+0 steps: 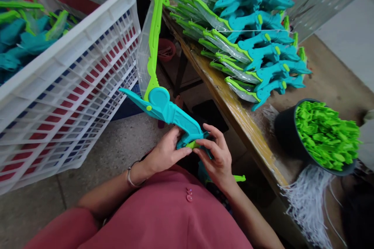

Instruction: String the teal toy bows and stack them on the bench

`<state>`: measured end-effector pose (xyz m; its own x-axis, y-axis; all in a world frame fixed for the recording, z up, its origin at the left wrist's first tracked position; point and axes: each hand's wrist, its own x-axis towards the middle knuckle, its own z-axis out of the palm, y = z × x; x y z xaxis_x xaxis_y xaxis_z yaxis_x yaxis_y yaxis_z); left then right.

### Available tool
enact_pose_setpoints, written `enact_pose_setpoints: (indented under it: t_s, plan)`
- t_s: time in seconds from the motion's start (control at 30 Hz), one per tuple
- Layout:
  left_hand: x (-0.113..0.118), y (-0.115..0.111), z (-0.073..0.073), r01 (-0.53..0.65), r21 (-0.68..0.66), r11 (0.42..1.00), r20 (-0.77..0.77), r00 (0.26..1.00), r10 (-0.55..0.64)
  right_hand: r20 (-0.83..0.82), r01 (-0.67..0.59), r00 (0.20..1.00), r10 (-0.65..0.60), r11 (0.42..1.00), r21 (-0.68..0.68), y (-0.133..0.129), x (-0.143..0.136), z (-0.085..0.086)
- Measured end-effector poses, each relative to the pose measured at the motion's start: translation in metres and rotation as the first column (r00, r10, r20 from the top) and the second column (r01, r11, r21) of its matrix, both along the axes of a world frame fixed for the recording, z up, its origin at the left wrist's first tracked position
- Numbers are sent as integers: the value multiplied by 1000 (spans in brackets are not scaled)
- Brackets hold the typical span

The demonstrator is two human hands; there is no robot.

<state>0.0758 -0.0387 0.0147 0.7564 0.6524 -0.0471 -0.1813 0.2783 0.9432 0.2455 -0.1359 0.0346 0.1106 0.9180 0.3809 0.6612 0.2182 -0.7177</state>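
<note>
My left hand (pixel 166 149) is wrapped round the lower end of a turquoise plastic toy part (pixel 187 120), its thumb against a small lime-green piece (pixel 193 144). The fingers of my right hand (pixel 216 155) pinch that green piece from the other side. From the turquoise part a long lime-green arm with a clear plastic panel (pixel 154 35) rises up and to the left, and a pointed turquoise piece sticks out leftward. Between my hands, the spot where the green piece meets the turquoise part is partly covered by fingers.
A white lattice crate (pixel 87 66) with similar parts stands at left. On the wooden table (pixel 324 62) at right lie stacked turquoise and green assemblies (pixel 263 42), a dark bucket (pixel 288 134) of small lime-green pieces (pixel 327 136) and white strings (pixel 309 198). A red bowl (pixel 166 49) sits below.
</note>
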Motion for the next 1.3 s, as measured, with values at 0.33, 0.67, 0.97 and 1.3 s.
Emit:
enact_pose_setpoints:
  t_s: [0.33,0.67,0.97,1.3]
  plan:
    - [1,4,0,30,-26,999,74,997,-28,-39,-78,996,81,994,73,6,10,-11]
    - [0,5,-1,5,-17,1000,-6,1000,-5,-380,-14,923,-63,980,-197,13,5,1]
    - [-7,-9,-3,-28,290,956,-291,950,117,-597,-198,787,-154,854,-481,22,11,-2]
    - [2,4,-21,-156,10,988,-239,959,154,-533,-71,818,-216,882,-466,32,3,-43]
